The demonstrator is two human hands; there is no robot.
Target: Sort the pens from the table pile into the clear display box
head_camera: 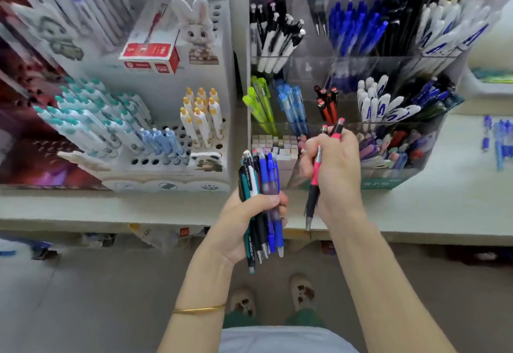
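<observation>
My left hand (244, 225) grips a bundle of several pens (261, 183), blue, black, teal and white, held upright in front of the table edge. My right hand (336, 169) holds red-and-black pens (315, 186), with red tops poking out above the fingers and one tip pointing down. Just beyond both hands stands the clear display box (319, 61), with tiered compartments of green, blue, red, white and black pens. The compartment with red pens (327, 102) lies directly above my right hand.
A white perforated pen rack (166, 155) with a rabbit figure and a red box stands to the left on the white table (83, 208). Loose blue pens (499, 138) lie on the table at far right. A box of mixed pens (397, 149) sits right of my hand.
</observation>
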